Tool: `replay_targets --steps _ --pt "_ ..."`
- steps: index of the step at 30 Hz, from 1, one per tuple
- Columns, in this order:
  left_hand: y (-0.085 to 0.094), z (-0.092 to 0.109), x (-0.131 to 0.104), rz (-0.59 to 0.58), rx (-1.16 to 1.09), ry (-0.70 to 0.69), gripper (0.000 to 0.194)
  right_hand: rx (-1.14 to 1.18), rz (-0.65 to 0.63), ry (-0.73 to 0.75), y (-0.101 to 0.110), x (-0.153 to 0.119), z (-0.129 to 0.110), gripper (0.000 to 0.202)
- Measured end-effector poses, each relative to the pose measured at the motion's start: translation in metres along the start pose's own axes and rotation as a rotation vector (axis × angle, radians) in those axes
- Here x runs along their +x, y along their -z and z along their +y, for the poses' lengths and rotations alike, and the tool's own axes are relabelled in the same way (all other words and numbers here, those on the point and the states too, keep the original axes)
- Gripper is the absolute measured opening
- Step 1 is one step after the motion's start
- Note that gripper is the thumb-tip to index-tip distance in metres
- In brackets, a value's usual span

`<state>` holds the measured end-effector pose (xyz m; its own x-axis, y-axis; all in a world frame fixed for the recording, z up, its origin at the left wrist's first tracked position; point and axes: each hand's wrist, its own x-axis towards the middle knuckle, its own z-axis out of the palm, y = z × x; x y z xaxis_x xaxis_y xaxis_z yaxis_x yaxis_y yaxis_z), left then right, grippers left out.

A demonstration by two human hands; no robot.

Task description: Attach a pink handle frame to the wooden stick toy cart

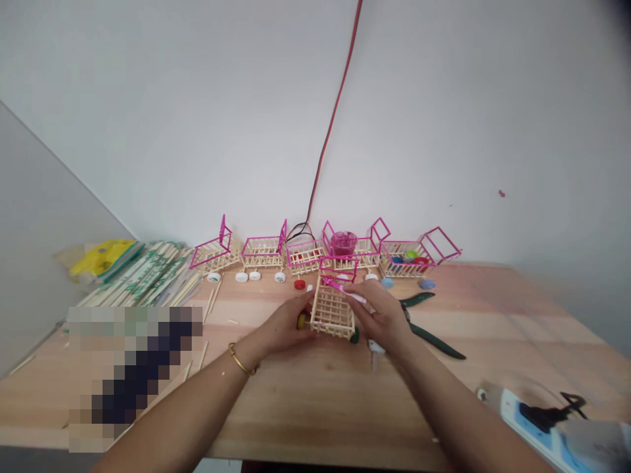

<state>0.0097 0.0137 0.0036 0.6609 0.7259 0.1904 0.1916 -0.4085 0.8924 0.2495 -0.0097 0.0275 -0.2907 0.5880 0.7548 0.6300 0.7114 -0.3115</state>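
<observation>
A small cart [334,309] of pale wooden sticks, with a yellow wheel and a green wheel, is tilted above the table's middle. My left hand [288,322] is closed on its left side. Between the fingers of my right hand [384,314] is a thin paintbrush [355,296] with a whitish handle. Its pink-coated tip meets the cart's far end, where the sticks are magenta. Just behind stands a clear cup [344,244] of magenta paint. My fingers hide parts of the cart's sides.
Several similar carts with magenta rims, including one cart [263,251], line the wall. Green-handled pliers [434,335] lie right of my right hand. Bundled sticks [148,276] and a yellow bag [103,259] are at left; a power strip [535,427] sits front right. A pixelated patch covers the left front.
</observation>
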Motion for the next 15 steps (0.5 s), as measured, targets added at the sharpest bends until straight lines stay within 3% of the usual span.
replay_targets --steps 5,15 --pt "-0.0009 0.0003 -0.0002 -0.001 -0.001 0.009 0.070 -0.013 0.019 0.000 0.0016 -0.0002 -0.0010 0.016" --pt "-0.0010 -0.0011 0.0005 -0.003 0.105 -0.016 0.056 -0.037 -0.008 -0.059 0.0060 -0.0052 0.0009 0.015"
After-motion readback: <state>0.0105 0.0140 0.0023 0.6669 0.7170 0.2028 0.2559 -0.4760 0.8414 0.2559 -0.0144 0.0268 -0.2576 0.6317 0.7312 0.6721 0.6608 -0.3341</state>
